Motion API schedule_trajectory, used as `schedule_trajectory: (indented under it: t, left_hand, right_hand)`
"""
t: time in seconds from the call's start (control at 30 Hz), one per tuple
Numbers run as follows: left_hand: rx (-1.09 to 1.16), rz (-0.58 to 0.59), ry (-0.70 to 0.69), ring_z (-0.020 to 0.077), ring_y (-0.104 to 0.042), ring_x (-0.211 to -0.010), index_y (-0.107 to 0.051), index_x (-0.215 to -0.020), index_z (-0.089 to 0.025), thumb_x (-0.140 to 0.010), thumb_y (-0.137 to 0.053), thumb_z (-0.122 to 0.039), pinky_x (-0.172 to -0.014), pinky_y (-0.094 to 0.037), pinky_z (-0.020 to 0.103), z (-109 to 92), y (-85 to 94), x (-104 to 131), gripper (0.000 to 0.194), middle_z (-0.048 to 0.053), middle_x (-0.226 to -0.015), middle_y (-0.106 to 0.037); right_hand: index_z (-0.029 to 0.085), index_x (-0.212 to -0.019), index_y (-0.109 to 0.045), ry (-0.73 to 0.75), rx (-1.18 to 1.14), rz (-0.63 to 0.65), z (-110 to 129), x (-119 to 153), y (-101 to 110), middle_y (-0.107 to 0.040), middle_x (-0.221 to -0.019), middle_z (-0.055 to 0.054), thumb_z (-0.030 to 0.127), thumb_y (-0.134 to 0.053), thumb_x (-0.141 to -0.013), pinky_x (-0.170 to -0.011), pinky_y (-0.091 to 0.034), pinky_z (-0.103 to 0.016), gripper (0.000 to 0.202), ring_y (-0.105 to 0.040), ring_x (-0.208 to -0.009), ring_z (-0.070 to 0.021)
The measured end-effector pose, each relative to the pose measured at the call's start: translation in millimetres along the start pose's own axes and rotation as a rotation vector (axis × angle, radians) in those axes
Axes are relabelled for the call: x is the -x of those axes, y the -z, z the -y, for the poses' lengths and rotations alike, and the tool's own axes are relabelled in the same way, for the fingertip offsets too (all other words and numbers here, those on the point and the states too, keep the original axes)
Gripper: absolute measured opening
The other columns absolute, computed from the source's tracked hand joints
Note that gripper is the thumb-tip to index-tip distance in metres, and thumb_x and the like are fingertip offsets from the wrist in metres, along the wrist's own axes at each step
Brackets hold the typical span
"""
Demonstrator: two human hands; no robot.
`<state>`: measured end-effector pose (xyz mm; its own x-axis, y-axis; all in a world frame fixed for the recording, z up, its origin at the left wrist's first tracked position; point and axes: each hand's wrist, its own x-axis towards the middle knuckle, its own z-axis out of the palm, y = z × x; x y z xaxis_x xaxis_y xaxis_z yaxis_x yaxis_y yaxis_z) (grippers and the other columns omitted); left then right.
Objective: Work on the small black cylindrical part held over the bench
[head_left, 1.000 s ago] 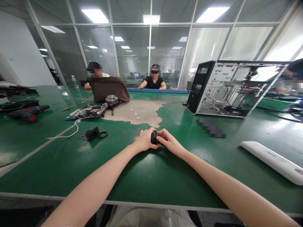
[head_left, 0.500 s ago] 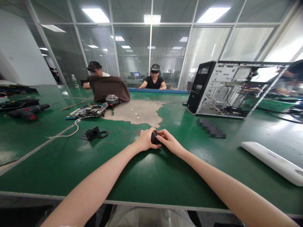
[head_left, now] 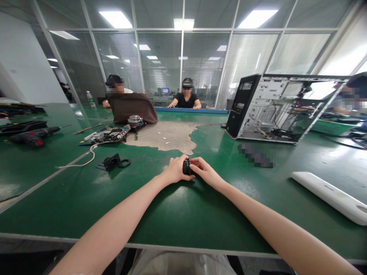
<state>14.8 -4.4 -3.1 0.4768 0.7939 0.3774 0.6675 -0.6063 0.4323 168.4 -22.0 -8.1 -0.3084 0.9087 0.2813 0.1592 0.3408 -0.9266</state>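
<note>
Two bare hands meet at the middle of the green-matted counter [head_left: 183, 214], and between them sits a small black rounded part [head_left: 186, 167]. Left hand [head_left: 174, 170] is curled around its left side, fingers wrapped over the top, gripping it. Right hand [head_left: 204, 170] pinches the part from the right, fingertips [head_left: 194, 160] pressed to its upper edge. The part is low, right at the counter surface, though whether it rests on the mat I cannot tell.

Off to the left, well apart from the hands, a small black boxy camera-like module [head_left: 112, 161] lies with a loose black ring [head_left: 124, 163] just beside it. A white cable [head_left: 86, 156] curls past them toward a flat circuit board with mixed components [head_left: 106, 135]. Farther left, a black and red power drill [head_left: 34, 136] lies on its side.

Straight ahead, a worn grey patch in the mat [head_left: 168, 135]. To the right stands an open desktop computer case, black front and bare metal frame [head_left: 275, 107], wires showing inside. Near the right edge lies a long white plastic bar-shaped casing [head_left: 329, 194].

Across the counter, two people are seated, one behind a brown striped cloth [head_left: 133, 107], the other with hands on a long blue strip [head_left: 190, 110].
</note>
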Motion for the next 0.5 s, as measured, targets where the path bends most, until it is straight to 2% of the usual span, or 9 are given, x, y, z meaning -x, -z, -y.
schedule_trajectory:
  t: [0.2,0.33,0.5]
  left_hand:
    - [-0.006,-0.008,-0.008,0.0213,-0.054,-0.082,-0.041,-0.098,-0.022,-0.053,-0.064,-0.044,-0.078,-0.031,0.034,0.7,-0.9,0.2,0.055,0.0,-0.09,-0.056]
    - [-0.006,-0.01,0.002,0.0218,-0.054,-0.083,-0.041,-0.098,-0.022,-0.051,-0.065,-0.044,-0.078,-0.031,0.034,0.7,-1.4,0.5,0.057,0.0,-0.091,-0.056]
    - [0.005,0.0,0.012,0.0224,-0.053,-0.084,-0.041,-0.099,-0.023,-0.051,-0.065,-0.046,-0.079,-0.031,0.035,-0.1,-0.3,0.5,0.059,0.001,-0.092,-0.056]
  right_hand:
    - [0.02,-0.087,-0.042,0.053,-0.044,0.098,3.3,6.2,2.3,-0.054,-0.087,0.0,0.031,-0.053,-0.074,-0.077,-0.043,-0.031,0.021,-0.055,-0.081,-0.0128]
    - [0.021,-0.086,-0.042,0.063,-0.007,0.065,5.3,6.1,0.9,-0.055,-0.084,0.0,0.034,-0.048,-0.077,-0.075,-0.044,-0.031,0.017,-0.054,-0.08,-0.0127]
    - [0.02,-0.089,-0.043,0.031,-0.001,0.018,3.2,1.6,-1.2,-0.054,-0.086,-0.001,0.034,-0.051,-0.074,-0.076,-0.044,-0.031,0.022,-0.054,-0.081,-0.0131]
